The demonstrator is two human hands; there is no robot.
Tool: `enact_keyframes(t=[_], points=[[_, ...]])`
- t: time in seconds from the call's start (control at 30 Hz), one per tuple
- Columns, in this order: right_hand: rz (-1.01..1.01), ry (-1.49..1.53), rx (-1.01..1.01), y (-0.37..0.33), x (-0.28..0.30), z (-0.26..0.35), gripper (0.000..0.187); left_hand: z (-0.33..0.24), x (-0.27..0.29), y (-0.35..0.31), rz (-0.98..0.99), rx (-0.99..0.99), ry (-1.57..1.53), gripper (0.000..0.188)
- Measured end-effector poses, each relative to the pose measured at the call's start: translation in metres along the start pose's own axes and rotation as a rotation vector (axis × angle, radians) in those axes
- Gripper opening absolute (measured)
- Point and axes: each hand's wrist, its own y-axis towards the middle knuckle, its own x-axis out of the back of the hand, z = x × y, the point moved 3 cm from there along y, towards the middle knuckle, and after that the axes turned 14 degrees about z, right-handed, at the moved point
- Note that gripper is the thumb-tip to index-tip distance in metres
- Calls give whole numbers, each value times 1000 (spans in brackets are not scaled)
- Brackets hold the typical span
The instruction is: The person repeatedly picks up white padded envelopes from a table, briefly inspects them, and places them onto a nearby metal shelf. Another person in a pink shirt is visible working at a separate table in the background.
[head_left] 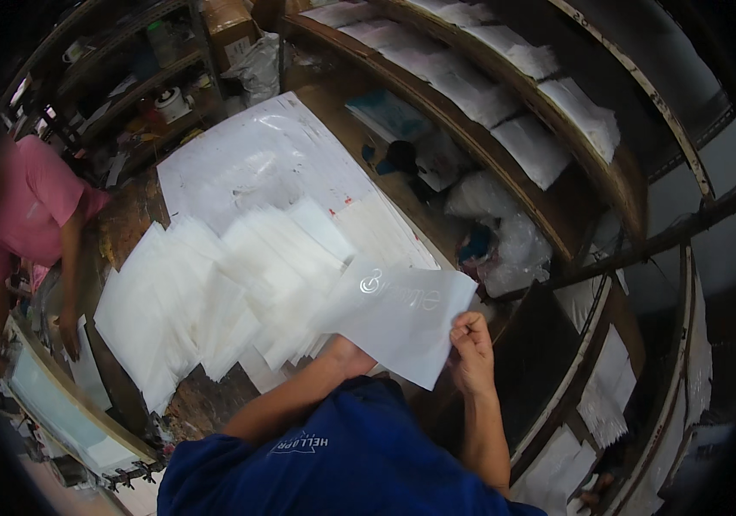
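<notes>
In front of my body, a frosted plastic bag (402, 331) with a shiny pale printed design is held up at a tilt. My right hand (471, 344) pinches its right edge between thumb and fingers. At its lower left edge is my left hand (351, 354), with the fingers hidden behind the plastic, so their grip does not show. Fanned, overlapping stacks of similar frosted bags (213, 284) lie just left of and beyond my hands. Under and behind them a large white sheet (247, 155) covers part of the table.
On the right, wooden racks (505, 185) hold rows of white bags (587, 116). Crumpled clear plastic (505, 232) lies between rack and table. A person in a pink shirt (45, 193) stands at left beside a framed screen (62, 404). Cluttered shelves (144, 77) are at the back.
</notes>
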Motion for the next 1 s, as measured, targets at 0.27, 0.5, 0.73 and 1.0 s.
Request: enact_keyframes(t=[0.27, 0.5, 0.73, 1.0], points=[[-154, -289, -62, -55, 30, -2, 8, -17, -21, 18, 165, -39, -251, 54], [-186, -408, -55, -70, 30, 11, 8, -9, -25, 24, 191, 15, -232, 59], [-221, -432, -57, -80, 30, 15, 7, -10, -25, 20, 185, 31, -291, 56], [-210, -813, -119, -75, 33, 52, 5, 2, 37, 23, 175, -35, 76, 49]])
